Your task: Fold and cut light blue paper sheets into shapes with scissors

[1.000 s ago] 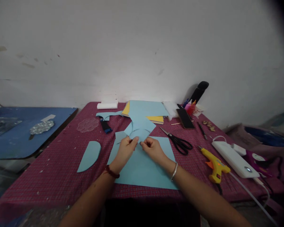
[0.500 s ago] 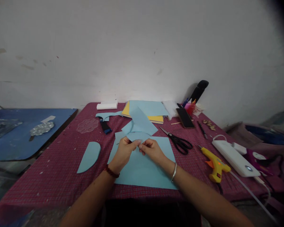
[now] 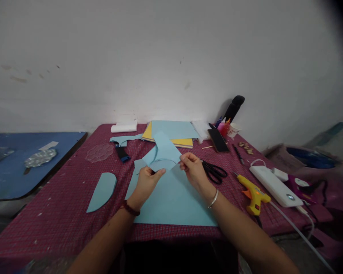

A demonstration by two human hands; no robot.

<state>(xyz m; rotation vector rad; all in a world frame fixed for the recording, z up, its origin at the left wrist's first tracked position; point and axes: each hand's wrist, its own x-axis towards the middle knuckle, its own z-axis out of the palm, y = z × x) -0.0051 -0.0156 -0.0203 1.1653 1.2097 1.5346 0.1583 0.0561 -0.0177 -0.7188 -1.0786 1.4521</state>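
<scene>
Head view: the cut light-blue piece (image 3: 168, 146), apparently paper, is at the centre of the frame, angular in outline with a curved near part, its far end overlapping the stack of blue and yellow sheets (image 3: 174, 130) in the upper middle. The left hand (image 3: 148, 182), just left of centre, has its fingers curled in and its thumb extended along the near edge of the piece; it has hold of that edge at the left. The right hand (image 3: 193, 171), right of centre, has thumb and forefinger pinched together at the right corner of the piece, the other fingers bent; what lies between the tips is too small to tell. A large light-blue sheet (image 3: 175, 203) lies flat below both hands, in the lower middle. Black scissors (image 3: 215, 173) lie just right of the right hand, their blades partly hidden by it. A yellow glue gun (image 3: 254, 194) rests on its side in the lower right, near a white box (image 3: 276, 186) with a lit round spot. A half-round blue piece (image 3: 103, 192) lies left of the left forearm, apart from the large sheet. A dark phone (image 3: 218, 140) lies right of the stack. All rest on a red checked cloth (image 3: 65, 198).
</scene>
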